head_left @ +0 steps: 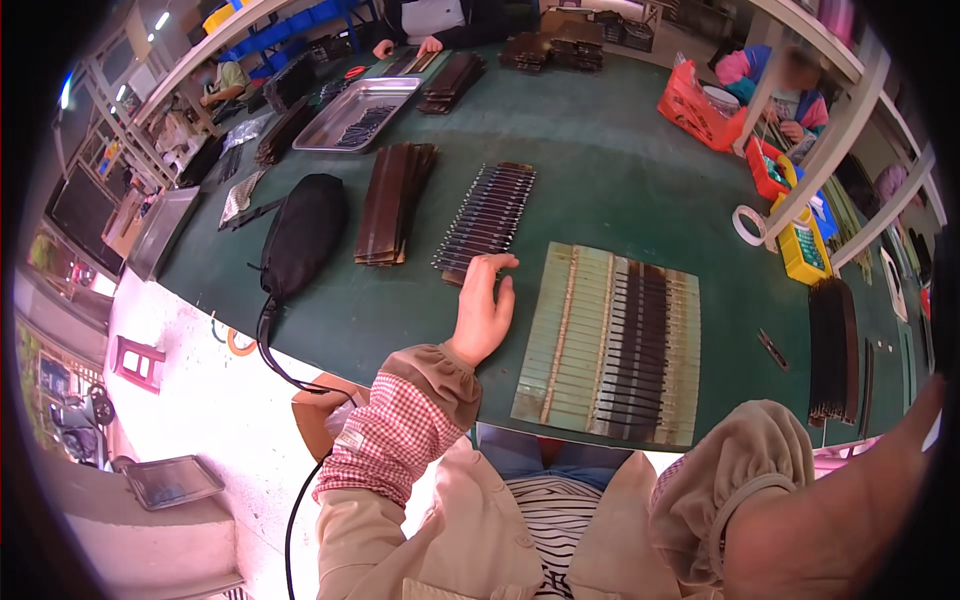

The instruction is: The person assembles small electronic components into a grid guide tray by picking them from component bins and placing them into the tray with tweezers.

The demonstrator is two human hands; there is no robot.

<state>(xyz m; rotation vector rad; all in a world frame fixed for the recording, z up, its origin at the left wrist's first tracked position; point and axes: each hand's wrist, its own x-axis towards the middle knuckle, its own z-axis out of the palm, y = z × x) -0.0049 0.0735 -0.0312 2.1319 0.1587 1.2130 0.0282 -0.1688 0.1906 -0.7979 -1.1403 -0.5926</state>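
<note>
My left hand (484, 305) lies flat on the green table (600, 160), fingers apart, its fingertips touching the near end of a row of thin dark strips with metal pins (488, 215). To its right lies a pale green slotted plate (610, 340) partly filled with dark strips. My right forearm rises at the lower right, very near the camera; the right hand itself is out of the picture. Both wrists wear beige cuffs.
A stack of brown strips (392, 200) and a black pouch (302, 232) with a cord lie to the left. A metal tray (352, 112) is farther back. More dark strips (832, 345), a tape roll (747, 224), red and yellow bins (700, 105) sit right. Other people work at the far side.
</note>
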